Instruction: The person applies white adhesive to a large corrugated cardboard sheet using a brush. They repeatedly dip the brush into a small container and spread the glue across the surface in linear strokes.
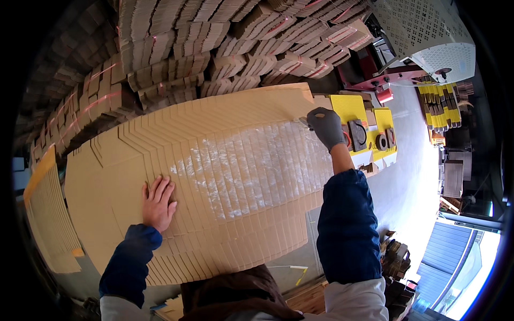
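A fanned-out row of overlapping brown cardboard sheets (112, 184) lies in front of me. Across their exposed strips runs a band of shiny, whitish wet smears (241, 166). My left hand (158, 203), bare, rests flat on the sheets left of the smears with its fingers spread. At the far right end of the band, my right hand (325, 127) in a grey glove is closed around a small brush-like tool (304, 122). Its tip meets the sheets, and most of its handle is hidden in the glove.
Tall stacks of bundled cardboard (176, 59) stand behind. Yellow boards (350, 108) with tape rolls (381, 141) lie at the right. Beyond them is a machine with a perforated cover (428, 32). Another cardboard stack (51, 214) sits at the left.
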The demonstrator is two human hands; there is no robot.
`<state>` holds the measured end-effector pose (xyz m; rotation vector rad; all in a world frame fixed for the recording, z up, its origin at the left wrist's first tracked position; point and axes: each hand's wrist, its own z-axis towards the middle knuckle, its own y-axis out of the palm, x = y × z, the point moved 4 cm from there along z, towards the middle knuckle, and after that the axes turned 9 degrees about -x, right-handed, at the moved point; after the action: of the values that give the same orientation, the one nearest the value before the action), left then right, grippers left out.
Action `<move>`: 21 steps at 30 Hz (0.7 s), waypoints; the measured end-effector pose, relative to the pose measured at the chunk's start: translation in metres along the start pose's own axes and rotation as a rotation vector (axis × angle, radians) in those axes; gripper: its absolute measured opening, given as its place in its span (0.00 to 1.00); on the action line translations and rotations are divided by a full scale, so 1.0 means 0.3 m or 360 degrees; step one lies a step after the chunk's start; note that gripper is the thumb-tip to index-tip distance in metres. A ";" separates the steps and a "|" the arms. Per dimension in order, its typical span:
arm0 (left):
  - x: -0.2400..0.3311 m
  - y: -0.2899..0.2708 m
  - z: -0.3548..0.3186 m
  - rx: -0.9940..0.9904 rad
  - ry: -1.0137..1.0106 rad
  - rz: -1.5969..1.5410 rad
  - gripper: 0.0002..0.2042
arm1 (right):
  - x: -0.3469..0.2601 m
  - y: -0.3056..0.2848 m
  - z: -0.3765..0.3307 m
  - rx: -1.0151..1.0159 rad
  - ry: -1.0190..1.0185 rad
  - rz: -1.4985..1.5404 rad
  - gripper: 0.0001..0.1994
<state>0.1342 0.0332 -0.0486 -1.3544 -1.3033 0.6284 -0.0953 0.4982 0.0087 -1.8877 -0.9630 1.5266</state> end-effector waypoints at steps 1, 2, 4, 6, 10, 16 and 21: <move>-0.007 -0.005 -0.011 -0.0018 -0.0026 -0.0004 0.26 | -0.058 0.036 -0.013 -0.0070 -0.0022 0.0093 0.09; -0.009 -0.009 -0.009 -0.0028 -0.0027 -0.0010 0.26 | -0.104 0.060 -0.029 -0.0116 -0.0034 0.0178 0.09; -0.009 0.005 -0.012 0.0003 -0.0014 0.0016 0.27 | -0.082 0.099 -0.019 -0.0017 -0.0139 0.0021 0.08; -0.002 0.005 -0.001 0.0025 0.0007 0.0022 0.27 | -0.021 0.050 -0.009 0.0029 -0.0103 -0.0077 0.08; -0.019 0.005 -0.028 0.0015 -0.0018 0.0007 0.27 | -0.168 0.099 -0.047 -0.0081 -0.0145 0.0100 0.08; 0.002 -0.004 0.015 0.0058 0.0025 0.0009 0.27 | -0.117 0.087 -0.038 -0.0103 -0.0376 -0.0453 0.07; -0.015 0.004 -0.018 0.0039 -0.0011 0.0034 0.26 | -0.316 0.246 -0.082 -0.0186 -0.0454 -0.0013 0.07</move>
<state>0.1383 0.0276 -0.0495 -1.3489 -1.2846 0.6623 -0.0669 0.3788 0.0146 -1.7702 -1.2064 1.8040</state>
